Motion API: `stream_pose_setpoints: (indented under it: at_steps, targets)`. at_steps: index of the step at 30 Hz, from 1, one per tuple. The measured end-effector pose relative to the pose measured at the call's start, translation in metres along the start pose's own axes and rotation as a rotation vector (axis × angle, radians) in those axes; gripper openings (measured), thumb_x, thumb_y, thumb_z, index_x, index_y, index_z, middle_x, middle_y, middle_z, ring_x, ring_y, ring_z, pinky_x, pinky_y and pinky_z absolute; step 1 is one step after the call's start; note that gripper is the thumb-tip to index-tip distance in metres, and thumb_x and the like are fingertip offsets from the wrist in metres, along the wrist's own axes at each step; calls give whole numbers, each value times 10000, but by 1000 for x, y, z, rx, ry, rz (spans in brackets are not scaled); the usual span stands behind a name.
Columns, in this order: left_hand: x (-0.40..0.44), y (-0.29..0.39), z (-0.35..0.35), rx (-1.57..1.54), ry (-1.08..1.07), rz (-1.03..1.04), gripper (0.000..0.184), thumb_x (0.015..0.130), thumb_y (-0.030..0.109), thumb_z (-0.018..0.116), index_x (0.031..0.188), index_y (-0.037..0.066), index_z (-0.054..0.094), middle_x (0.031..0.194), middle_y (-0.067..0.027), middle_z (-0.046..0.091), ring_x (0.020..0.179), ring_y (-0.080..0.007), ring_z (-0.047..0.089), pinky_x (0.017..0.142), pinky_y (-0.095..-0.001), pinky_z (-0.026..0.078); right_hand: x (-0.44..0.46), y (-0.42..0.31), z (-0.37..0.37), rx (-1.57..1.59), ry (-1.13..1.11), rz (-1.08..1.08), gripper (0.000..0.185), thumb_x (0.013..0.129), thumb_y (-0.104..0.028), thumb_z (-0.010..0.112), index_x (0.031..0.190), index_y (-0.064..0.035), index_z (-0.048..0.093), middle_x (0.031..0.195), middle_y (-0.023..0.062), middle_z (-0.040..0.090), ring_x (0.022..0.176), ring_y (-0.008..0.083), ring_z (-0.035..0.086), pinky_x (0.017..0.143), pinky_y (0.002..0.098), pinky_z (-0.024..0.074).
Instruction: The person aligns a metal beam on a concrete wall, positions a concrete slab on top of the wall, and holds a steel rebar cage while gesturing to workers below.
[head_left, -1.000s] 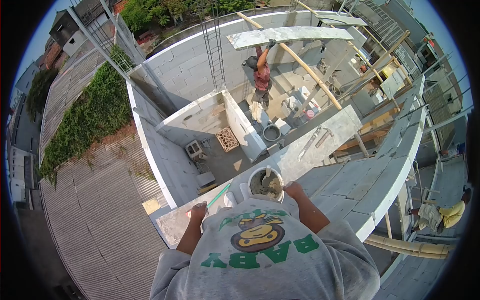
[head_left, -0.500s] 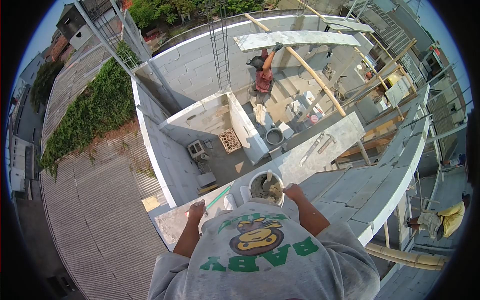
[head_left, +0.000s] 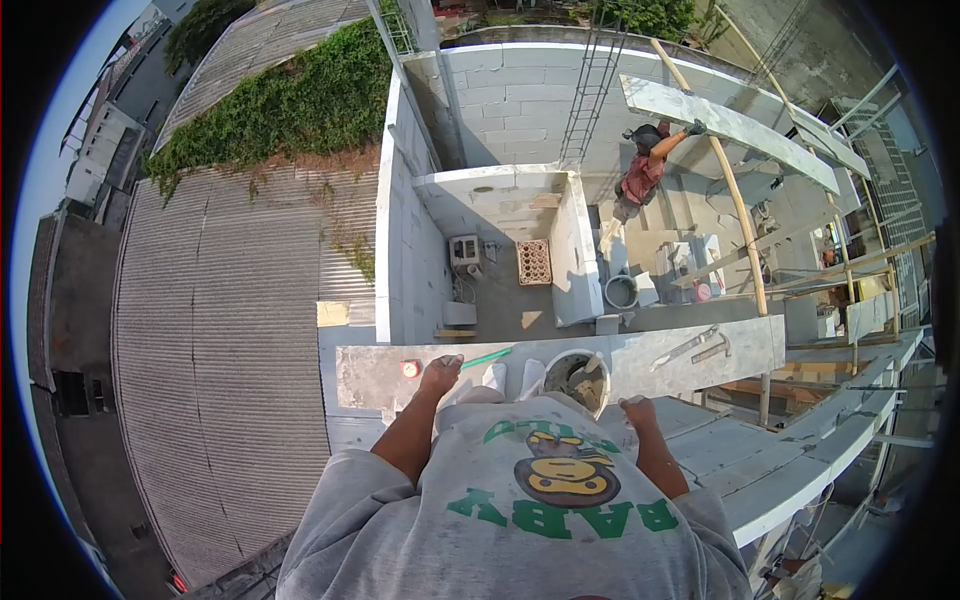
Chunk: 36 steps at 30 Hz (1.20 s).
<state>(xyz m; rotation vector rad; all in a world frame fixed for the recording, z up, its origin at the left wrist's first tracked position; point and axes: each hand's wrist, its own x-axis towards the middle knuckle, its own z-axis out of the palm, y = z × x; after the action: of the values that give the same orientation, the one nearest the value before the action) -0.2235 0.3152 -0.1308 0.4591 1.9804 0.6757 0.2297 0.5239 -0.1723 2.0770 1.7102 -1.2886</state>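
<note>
My left hand point(head_left: 440, 376) is closed over a long grey board point(head_left: 372, 375), its fingers curled beside the near end of a thin green stick point(head_left: 487, 357). Whether they grip the stick is unclear. Just left of this hand lies a small red tape measure point(head_left: 410, 368). My right hand point(head_left: 637, 408), curled with its palm hidden, is just right of a bucket point(head_left: 561, 359) of grey mortar point(head_left: 574, 382). A trowel-like tool point(head_left: 595, 364) leans inside the bucket. Farther right on the board are a handsaw point(head_left: 684, 347) and a claw hammer point(head_left: 713, 348).
Beyond the board, block walls point(head_left: 582, 255) enclose a lower floor holding a brown crate point(head_left: 534, 262) and another bucket point(head_left: 621, 291). Another person point(head_left: 641, 180) reaches up to a raised plank point(head_left: 730, 127). A bamboo pole point(head_left: 738, 210) crosses there. Corrugated roofing point(head_left: 230, 330) lies left.
The view has turned, shifting the walls and roof rightward. My right hand has come slightly away from the bucket's rim. My left hand stays beside the green stick.
</note>
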Motion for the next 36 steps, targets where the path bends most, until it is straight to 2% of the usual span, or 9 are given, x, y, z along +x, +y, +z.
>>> stream_pose_setpoints:
  at_steps: [3,7,12,13,14,19,26,31,36]
  targets:
    - [2,-42,-4,137,33,113,477,893,459,451,1033,36,619,1034,-196,629,980,-378,574,853,-436,447,1,-7,-1,-7,8,5,322,768,-253,698,862,41,608,720,131,624,560,210,605,473,334,502]
    - [-7,-60,-22,162,69,-106,490,875,478,471,1097,68,621,1067,-216,619,1039,-382,565,884,-428,444,-11,-45,-7,48,-8,6,286,778,-257,690,856,6,609,728,109,626,565,190,597,483,323,498]
    - [-25,-66,-51,96,65,-78,487,866,453,496,1098,44,624,1026,-248,624,1015,-396,578,863,-423,453,-13,-71,14,109,-18,60,348,711,-291,681,852,26,651,772,175,669,719,293,654,674,378,506]
    - [-15,-90,-50,94,111,-59,484,862,440,521,1094,27,621,985,-231,642,959,-364,614,830,-403,464,0,-60,27,97,6,10,361,702,-288,681,897,15,654,847,186,673,816,299,656,726,381,501]
    - [-16,-90,-56,76,95,-67,474,861,424,537,1090,18,621,948,-205,652,914,-324,626,808,-382,468,3,-58,38,91,11,-31,250,777,-225,686,873,-6,612,725,71,622,587,159,589,490,308,489]
    - [-32,-102,-81,-75,75,-20,383,885,307,560,1073,-23,615,829,-90,646,766,-169,603,716,-303,471,-30,-89,67,52,55,-25,359,734,-275,649,899,44,648,767,183,658,725,270,654,704,371,502]
    - [-72,-135,-129,87,-57,-212,346,923,279,505,1011,-36,619,840,-94,635,765,-170,607,703,-299,480,-25,-48,155,-89,-120,250,488,752,-327,585,1021,81,598,1056,301,591,1040,406,563,892,430,456]
    - [-68,-143,-147,211,-116,-345,329,924,256,500,1027,-37,608,886,-114,631,797,-195,616,707,-313,502,-14,26,232,243,64,571,499,738,-289,634,1114,32,570,1073,255,607,1049,395,566,881,422,462]
    - [-30,-146,-130,308,-146,-329,381,922,275,528,1049,-78,596,896,-126,642,837,-200,624,731,-326,517,20,116,280,345,159,998,772,678,-302,678,1300,47,382,1255,257,501,1162,388,492,966,415,412]
